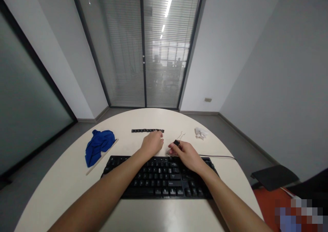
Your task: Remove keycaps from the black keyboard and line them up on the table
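Observation:
My right hand (188,155) is closed above the upper right part of a black keyboard (151,192). It holds a keycap puller whose thin bent wires (181,135) stick out beyond the fingers. A small black block (176,142) shows between thumb and fingers; whether it is a loose keycap or part of the puller I cannot tell. Past the keyboard's back edge, my left hand (153,142) has its fingers curled down at the right end of a row of black keycaps (140,130). What those fingertips pinch, if anything, is hidden. My left forearm covers part of the keyboard.
On the round pale table (61,187), a crumpled blue cloth (99,145) lies left beside a thin light strip (102,157). Crumpled white tissue (201,133) sits at the right. The keyboard's cable (217,156) runs over the right edge. A chair (275,177) stands to the right.

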